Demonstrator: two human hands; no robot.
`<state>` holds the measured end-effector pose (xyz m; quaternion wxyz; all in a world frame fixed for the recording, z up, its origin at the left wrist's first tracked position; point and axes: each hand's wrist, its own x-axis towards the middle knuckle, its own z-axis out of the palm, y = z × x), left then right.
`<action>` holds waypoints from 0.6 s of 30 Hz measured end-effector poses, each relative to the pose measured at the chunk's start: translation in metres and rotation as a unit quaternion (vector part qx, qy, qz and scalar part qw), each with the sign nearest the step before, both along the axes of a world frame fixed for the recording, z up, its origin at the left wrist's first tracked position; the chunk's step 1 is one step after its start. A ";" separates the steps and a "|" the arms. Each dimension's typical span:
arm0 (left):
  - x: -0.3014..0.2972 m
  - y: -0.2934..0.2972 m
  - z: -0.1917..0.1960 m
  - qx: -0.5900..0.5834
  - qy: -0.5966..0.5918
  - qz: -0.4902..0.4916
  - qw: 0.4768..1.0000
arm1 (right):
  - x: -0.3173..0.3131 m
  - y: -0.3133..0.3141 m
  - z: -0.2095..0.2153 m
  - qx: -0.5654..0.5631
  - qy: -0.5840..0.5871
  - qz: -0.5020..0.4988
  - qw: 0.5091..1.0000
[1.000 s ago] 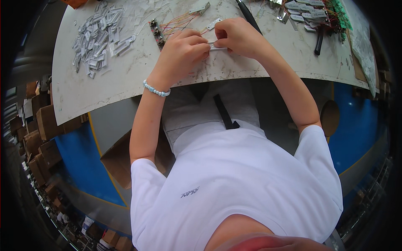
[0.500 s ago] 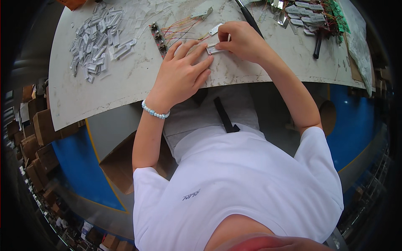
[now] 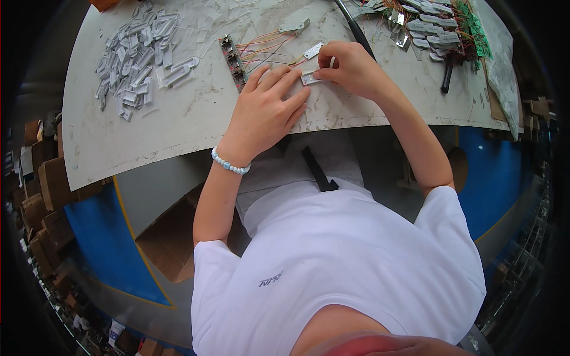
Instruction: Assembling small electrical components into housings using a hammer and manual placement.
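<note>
My left hand (image 3: 266, 110), with a beaded bracelet at the wrist, lies on the table with its fingers stretched and apart. Its fingertips reach the left end of a small white plastic piece (image 3: 309, 78). Thumb and finger of my right hand (image 3: 351, 70) are pinched together at the right end of that piece. Just beyond it lies a small metal plate with holes (image 3: 313, 51). Thin coloured wires (image 3: 264, 50) run from a narrow circuit board (image 3: 232, 61) toward this plate and toward a second metal plate (image 3: 294, 26). The fingers partly hide the white piece.
A heap of clear-white plastic casings (image 3: 135, 62) covers the table's left side. Behind my right hand lies a black-handled tool (image 3: 358, 34). Farther right are wired metal-and-white parts (image 3: 436, 28), green circuit boards (image 3: 472, 35), another black handle (image 3: 447, 76) and a plastic bag (image 3: 502, 77).
The whole view has shifted slightly. My right fingers have curled a little more at the white piece. My left hand stays beside it, fingers still spread.
</note>
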<state>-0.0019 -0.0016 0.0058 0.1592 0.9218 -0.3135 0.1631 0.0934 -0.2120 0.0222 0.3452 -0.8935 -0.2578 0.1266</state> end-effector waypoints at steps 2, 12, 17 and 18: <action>0.001 0.001 0.000 0.001 0.003 0.002 1.000 | -0.001 0.001 0.003 -0.017 0.019 -0.007 1.000; -0.003 0.000 0.006 0.006 0.039 0.030 0.999 | 0.045 0.024 0.018 0.032 -0.042 0.009 0.999; -0.001 -0.006 0.004 -0.007 0.039 0.046 0.998 | 0.124 0.084 -0.002 0.053 -0.261 0.062 0.962; 0.000 -0.007 0.002 -0.007 0.036 0.048 0.998 | 0.133 0.095 -0.008 0.054 -0.264 0.064 0.961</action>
